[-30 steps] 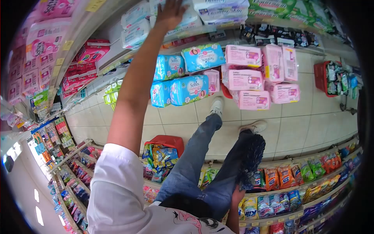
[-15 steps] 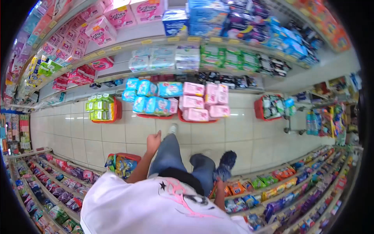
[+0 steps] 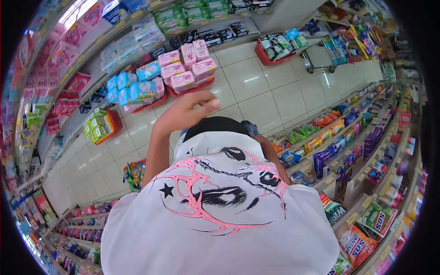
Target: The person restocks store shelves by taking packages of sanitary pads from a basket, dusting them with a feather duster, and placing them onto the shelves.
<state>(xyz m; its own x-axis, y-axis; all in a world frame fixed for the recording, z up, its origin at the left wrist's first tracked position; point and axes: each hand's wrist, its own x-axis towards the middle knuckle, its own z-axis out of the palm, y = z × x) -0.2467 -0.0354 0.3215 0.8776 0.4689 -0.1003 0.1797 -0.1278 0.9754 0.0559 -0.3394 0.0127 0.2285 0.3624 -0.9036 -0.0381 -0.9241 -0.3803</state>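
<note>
My left hand (image 3: 195, 110) is raised in front of my waist, thumb apart from the curved fingers, with nothing in it. Beyond it on the floor stand pink packs (image 3: 188, 68) stacked in a red basket (image 3: 201, 87). To their left sit blue packs (image 3: 137, 89) in another red basket (image 3: 155, 101). My right forearm (image 3: 273, 158) hangs beside my body, and the white shirt hides the right hand. Past the waist, a fuzzy dark blue thing, like a duster head (image 3: 250, 128), shows in part; what grips it is hidden.
Red baskets with green packs (image 3: 96, 127) and dark packs (image 3: 277, 46) stand along the far shelf. A wheeled trolley (image 3: 316, 57) is at the upper right. Behind my left arm is a basket of colourful packs (image 3: 134, 174). Packed shelves (image 3: 339, 151) run close on my right.
My view has swung to the right and closer over my shirt. My left hand has risen from beside my leg to before my waist. The right hand, earlier seen holding the fuzzy blue thing, is now hidden.
</note>
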